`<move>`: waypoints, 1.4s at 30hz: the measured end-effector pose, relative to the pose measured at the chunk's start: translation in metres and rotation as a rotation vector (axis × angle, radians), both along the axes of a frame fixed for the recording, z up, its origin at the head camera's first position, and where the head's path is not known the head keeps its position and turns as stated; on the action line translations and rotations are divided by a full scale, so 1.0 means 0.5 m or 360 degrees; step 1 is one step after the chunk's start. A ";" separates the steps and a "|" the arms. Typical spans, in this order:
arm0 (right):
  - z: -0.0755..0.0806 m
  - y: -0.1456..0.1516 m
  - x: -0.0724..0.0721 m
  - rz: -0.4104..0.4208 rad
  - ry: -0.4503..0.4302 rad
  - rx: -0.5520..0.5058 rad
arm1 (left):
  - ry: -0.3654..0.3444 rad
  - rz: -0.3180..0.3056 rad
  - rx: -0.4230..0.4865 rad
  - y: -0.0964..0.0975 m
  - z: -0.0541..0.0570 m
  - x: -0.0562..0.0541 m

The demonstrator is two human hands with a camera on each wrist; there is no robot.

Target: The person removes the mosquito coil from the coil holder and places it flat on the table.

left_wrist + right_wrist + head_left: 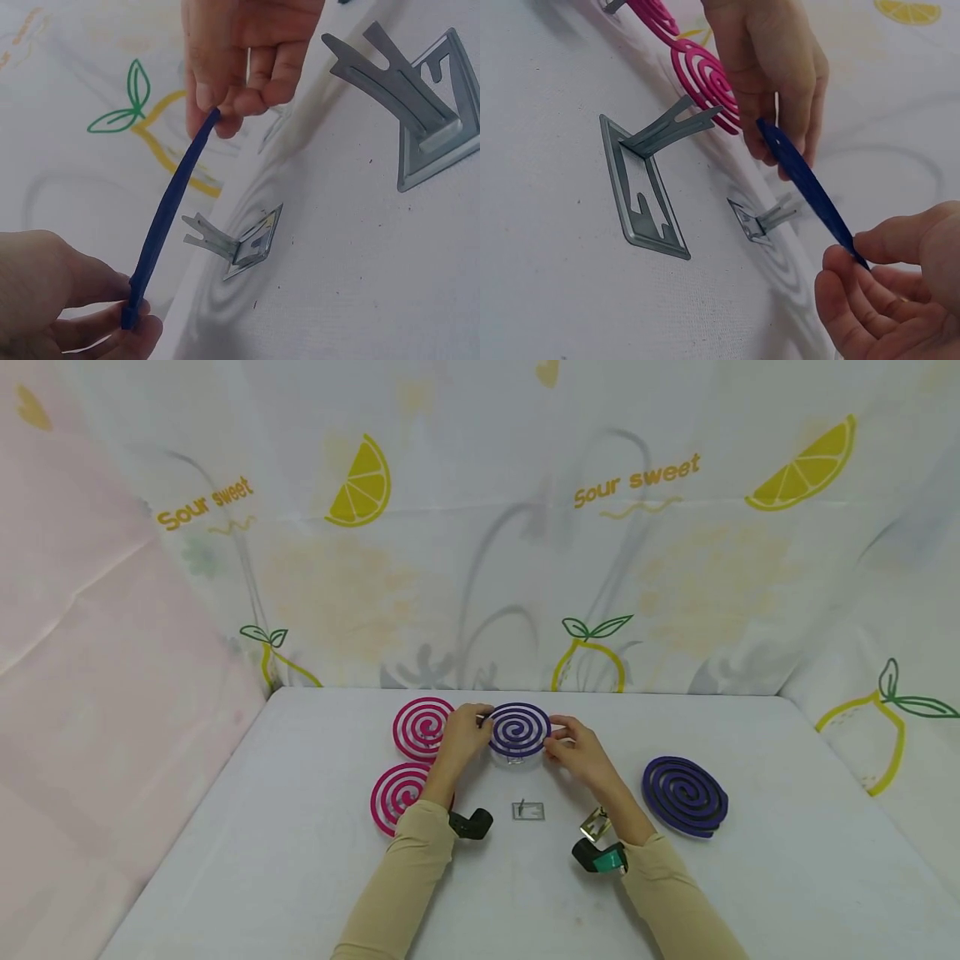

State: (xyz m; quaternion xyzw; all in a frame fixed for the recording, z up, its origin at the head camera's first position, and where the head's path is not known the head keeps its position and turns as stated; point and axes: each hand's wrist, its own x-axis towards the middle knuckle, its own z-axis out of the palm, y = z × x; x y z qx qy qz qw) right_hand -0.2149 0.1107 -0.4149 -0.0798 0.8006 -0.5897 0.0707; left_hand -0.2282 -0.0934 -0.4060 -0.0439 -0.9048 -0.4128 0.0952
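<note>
Your left hand and right hand pinch opposite rims of the purple spiral mosquito coil above the small metal stand; it looks brittle, so grip lightly.

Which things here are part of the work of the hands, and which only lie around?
In use:
- purple coil, pinched by left hand and right hand
- small stand under it

Lying about:
- two pink coils
- second purple coil
- two spare stands
</note>
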 end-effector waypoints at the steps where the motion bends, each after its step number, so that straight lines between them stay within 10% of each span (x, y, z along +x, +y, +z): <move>1: 0.000 0.001 0.000 0.0008 0.0007 -0.0006 | 0.0008 0.0006 -0.0005 0.000 -0.001 0.000; 42: 0.024 0.058 -0.003 -0.0092 0.0095 -0.0058 | -0.0098 -0.0030 0.0220 0.007 0.012 -0.004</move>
